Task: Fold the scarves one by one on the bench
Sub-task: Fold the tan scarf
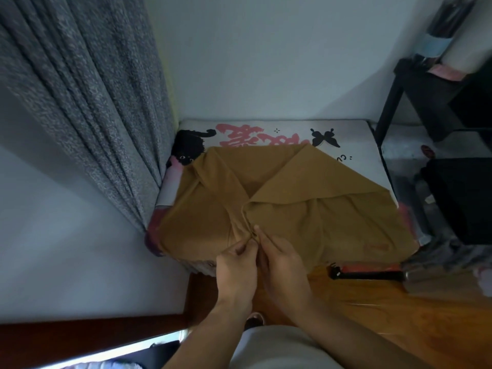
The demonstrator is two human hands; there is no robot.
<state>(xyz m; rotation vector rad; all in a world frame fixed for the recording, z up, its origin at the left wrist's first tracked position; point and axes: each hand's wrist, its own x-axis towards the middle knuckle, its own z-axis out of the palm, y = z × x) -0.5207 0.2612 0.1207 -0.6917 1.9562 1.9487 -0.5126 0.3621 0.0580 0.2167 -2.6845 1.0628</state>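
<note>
While both hands — left hand (237,265), right hand (282,262) — pinch it, scarf (279,187) covers bench (354,134).

The bench cushion (354,134) bears large pink brush characters (262,135), seen upside down and not legible.

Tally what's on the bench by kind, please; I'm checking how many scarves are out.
Scarf, mustard brown, spread over the bench: 1
Hands pinching its near edge, left hand and right hand: 2
Total: 3
No second scarf shows in this view.
</note>
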